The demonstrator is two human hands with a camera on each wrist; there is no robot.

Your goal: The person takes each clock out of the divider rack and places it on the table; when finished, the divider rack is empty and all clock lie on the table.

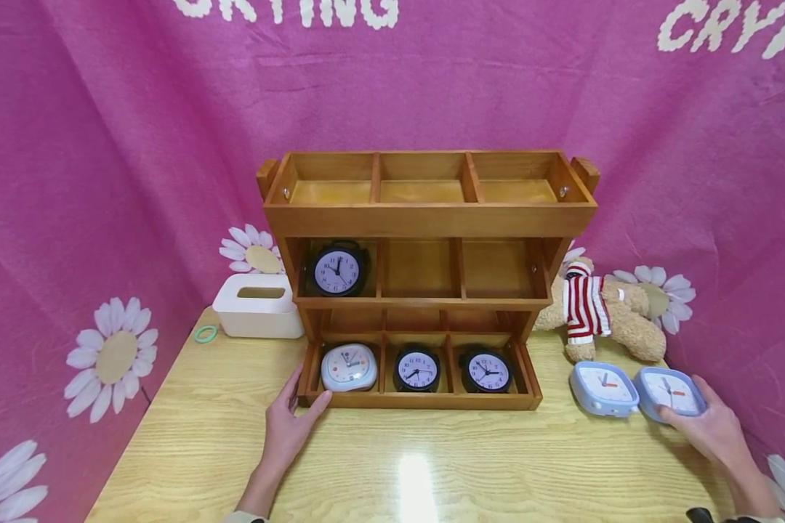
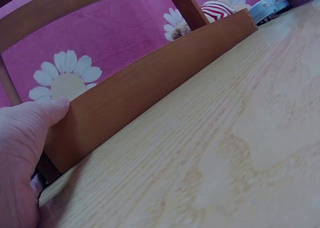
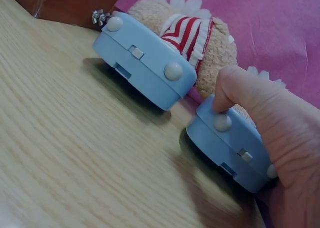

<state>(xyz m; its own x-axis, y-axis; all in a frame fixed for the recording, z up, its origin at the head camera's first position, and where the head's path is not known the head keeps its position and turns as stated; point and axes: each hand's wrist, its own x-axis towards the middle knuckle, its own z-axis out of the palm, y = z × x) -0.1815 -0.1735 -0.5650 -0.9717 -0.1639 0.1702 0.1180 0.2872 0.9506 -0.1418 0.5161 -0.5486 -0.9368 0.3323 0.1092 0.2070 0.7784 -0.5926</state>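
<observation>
Right of one brown wooden three-tier shelf [image 1: 428, 221] are two pale-blue, rounded-square clocks [image 1: 604, 388]; the right hand [image 1: 714, 434], half closed, grips the outer clock [image 1: 671, 388]. The left hand [image 1: 286, 428], spread, touches the shelf's lower-left corner.

A pink daisy-print cloth [image 1: 432, 94], plush bear [image 1: 586, 312] and tissue box [image 1: 258, 321] suggest a homelike corner.

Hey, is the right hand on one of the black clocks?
No, the right hand grips a blue clock to the right of the wooden shelf.

Grip [image 3: 280, 120] on 1 blue clock [image 3: 222, 144]
</observation>
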